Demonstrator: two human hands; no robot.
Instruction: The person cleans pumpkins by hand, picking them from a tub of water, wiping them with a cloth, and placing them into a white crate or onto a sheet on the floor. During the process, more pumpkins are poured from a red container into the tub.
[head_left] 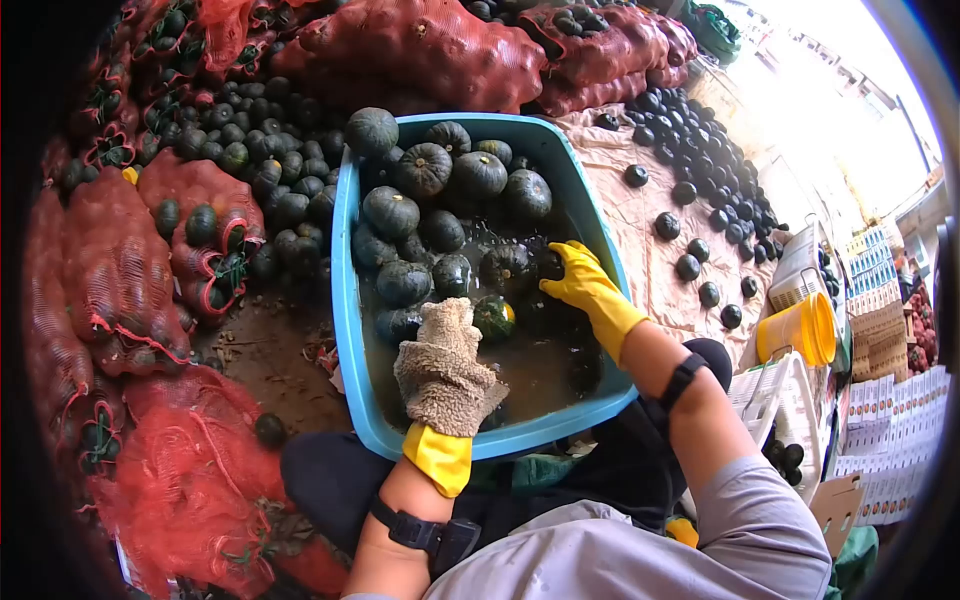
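Note:
A blue tub [349, 330] of murky water stands in front of me, with several dark green pumpkins [423, 169] floating or piled in it. My left hand [440, 458] wears a yellow rubber glove, and a beige terry cloth [448, 370] covers it, so its fingers are hidden. Just beyond the cloth is a green pumpkin with an orange-yellow patch [494, 318]. Over the tub's right side, my right hand [588, 288], also in a yellow glove, has its fingers curled round a dark pumpkin [547, 265] at the water.
Red mesh sacks [125, 260] of pumpkins crowd the left, and more sacks [420, 50] lie behind the tub. Loose pumpkins [270, 130] are heaped at left. Others lie spread on a brown sheet [610, 165] at right, near a yellow bucket [797, 330] and white crates [790, 390].

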